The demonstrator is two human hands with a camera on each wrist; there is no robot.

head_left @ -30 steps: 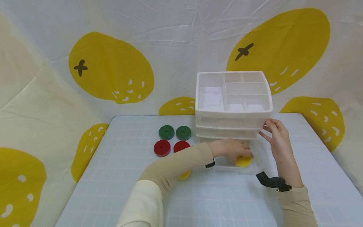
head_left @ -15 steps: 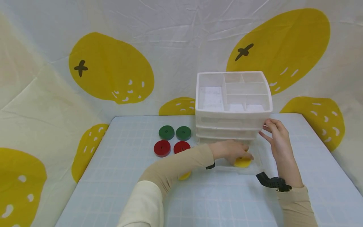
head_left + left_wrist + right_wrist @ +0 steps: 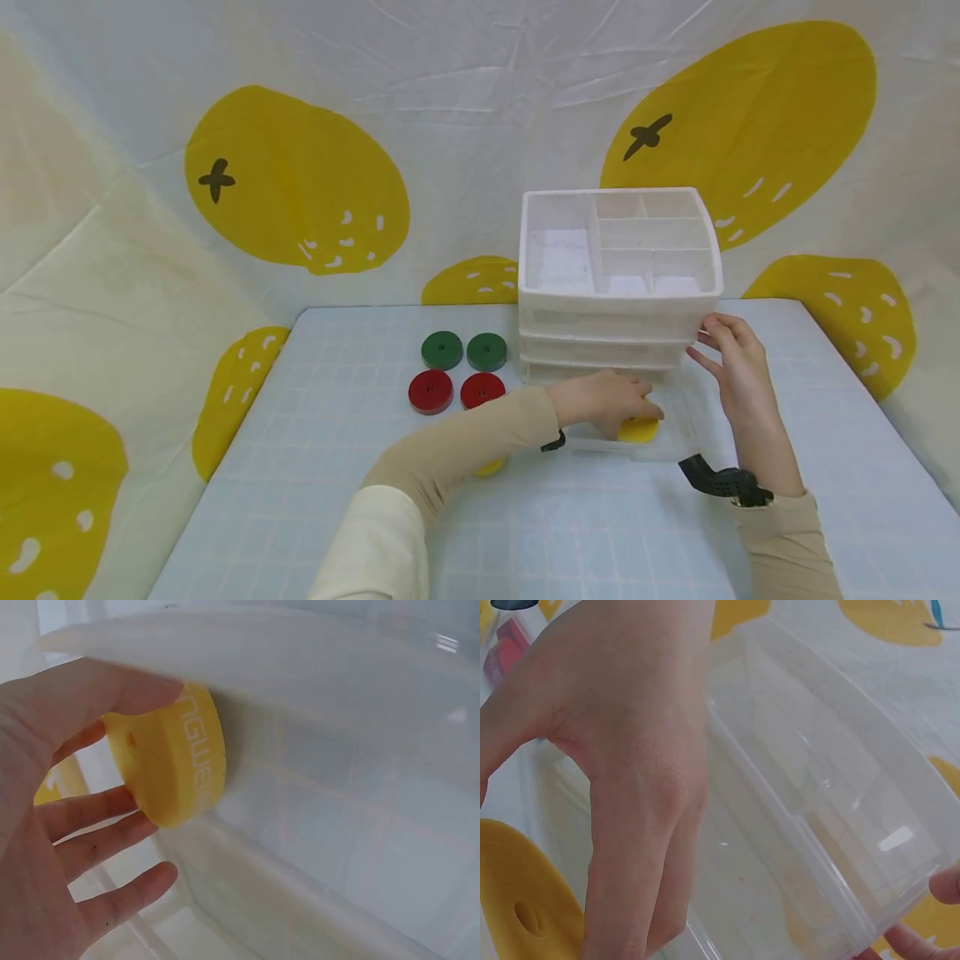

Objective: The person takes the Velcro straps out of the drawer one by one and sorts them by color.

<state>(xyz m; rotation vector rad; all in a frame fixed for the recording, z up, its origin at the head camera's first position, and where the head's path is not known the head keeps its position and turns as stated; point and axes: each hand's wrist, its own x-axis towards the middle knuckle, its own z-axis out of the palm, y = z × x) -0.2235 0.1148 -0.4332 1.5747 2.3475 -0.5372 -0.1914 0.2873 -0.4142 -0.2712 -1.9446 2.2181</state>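
My left hand (image 3: 603, 398) reaches into the pulled-out bottom drawer (image 3: 678, 433) of a white drawer unit (image 3: 618, 317). Its thumb and fingers pinch a thick yellow disc (image 3: 169, 761) with a small centre hole and white lettering. The disc is tilted in the left wrist view, close to the drawer floor; whether it touches the floor I cannot tell. My right hand (image 3: 738, 371) touches the unit's front right side with nearly straight fingers. A second yellow disc (image 3: 491, 467) lies on the table, partly hidden by my left forearm.
Two green discs (image 3: 442, 350) and two red discs (image 3: 431, 392) lie left of the unit; my left sleeve partly covers one red disc. The unit's top tray (image 3: 558, 258) has several compartments. A fruit-print cloth (image 3: 465, 125) hangs behind the table.
My left hand has shifted slightly left inside the drawer, with the yellow disc in its fingers. My right hand stays at the side of the unit.
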